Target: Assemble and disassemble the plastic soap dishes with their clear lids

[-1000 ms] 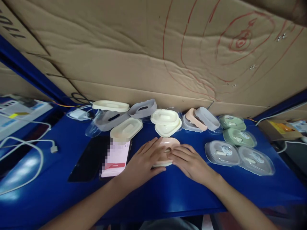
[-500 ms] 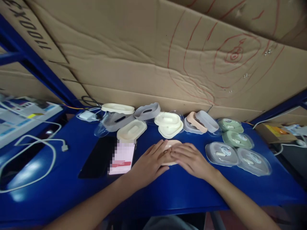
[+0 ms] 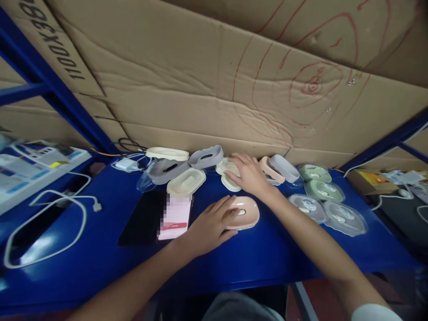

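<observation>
Through the head view, had just taken the right hand [image 3: 248,174] off the peach box [image 3: 250,218] and stretched that arm toward the far edge of the desk [image 3: 234,263], over the cream pieces [image 3: 232,183]. With that, left the box to the left hand [image 3: 205,227] alone and bared the rounded end facing the desk's right edge. Judged the change as a shift from two-handed work on the box to a one-handed hold plus a reach.

Kept the left grip over the end facing the desk's left edge, fingers laid across the top, thumb low along the near side, seemingly grasping the box lightly rather than clenching. Spread the right grip above the cream pieces, thumb parted from fingers; could not tell from this angle whether hovering, touching or already grasping.

Had the box lying flat between the cream pieces and the desk's near edge, well in from both side edges, directly under the left grip and apart from the right. Had the phone [image 3: 179,218] toward the left edge, with grey cases [image 3: 344,217] and green cases [image 3: 325,191] toward the right.
</observation>
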`<action>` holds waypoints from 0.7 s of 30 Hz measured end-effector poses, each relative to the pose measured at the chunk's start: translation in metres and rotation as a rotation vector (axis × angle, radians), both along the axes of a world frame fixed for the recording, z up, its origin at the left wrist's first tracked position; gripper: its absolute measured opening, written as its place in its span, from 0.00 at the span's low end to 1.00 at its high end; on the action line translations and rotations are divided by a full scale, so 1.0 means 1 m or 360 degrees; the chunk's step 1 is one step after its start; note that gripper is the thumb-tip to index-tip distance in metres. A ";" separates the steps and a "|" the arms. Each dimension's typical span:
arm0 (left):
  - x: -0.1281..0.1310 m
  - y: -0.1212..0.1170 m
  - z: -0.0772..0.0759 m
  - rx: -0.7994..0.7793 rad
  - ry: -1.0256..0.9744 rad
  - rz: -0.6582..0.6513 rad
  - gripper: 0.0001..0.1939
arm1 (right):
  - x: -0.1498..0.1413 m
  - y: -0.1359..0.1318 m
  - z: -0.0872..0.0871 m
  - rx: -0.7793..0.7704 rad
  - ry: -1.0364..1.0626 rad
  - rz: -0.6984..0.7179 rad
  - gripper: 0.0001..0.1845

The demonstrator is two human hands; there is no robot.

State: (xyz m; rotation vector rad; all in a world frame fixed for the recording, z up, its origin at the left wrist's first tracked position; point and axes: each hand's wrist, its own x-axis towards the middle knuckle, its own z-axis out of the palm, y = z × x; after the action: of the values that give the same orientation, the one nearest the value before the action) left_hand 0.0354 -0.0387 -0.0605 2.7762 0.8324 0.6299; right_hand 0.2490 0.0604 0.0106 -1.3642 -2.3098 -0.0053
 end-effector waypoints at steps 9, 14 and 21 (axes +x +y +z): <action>-0.001 -0.003 0.005 -0.0002 0.0018 -0.0017 0.28 | -0.021 0.072 -0.008 -0.0341 0.0189 0.0119 0.33; -0.002 -0.004 0.008 -0.0119 -0.0016 -0.0021 0.29 | 0.006 0.038 0.002 -0.0248 0.0261 0.0184 0.24; 0.000 -0.004 0.006 -0.0499 -0.0261 0.0139 0.48 | 0.058 -0.035 -0.011 0.0170 0.0703 -0.0014 0.23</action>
State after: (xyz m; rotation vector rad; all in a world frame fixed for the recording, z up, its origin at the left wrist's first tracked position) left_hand 0.0356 -0.0431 -0.0549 2.3856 0.9316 0.6668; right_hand 0.3073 0.0253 -0.0007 -1.1833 -1.9068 0.1526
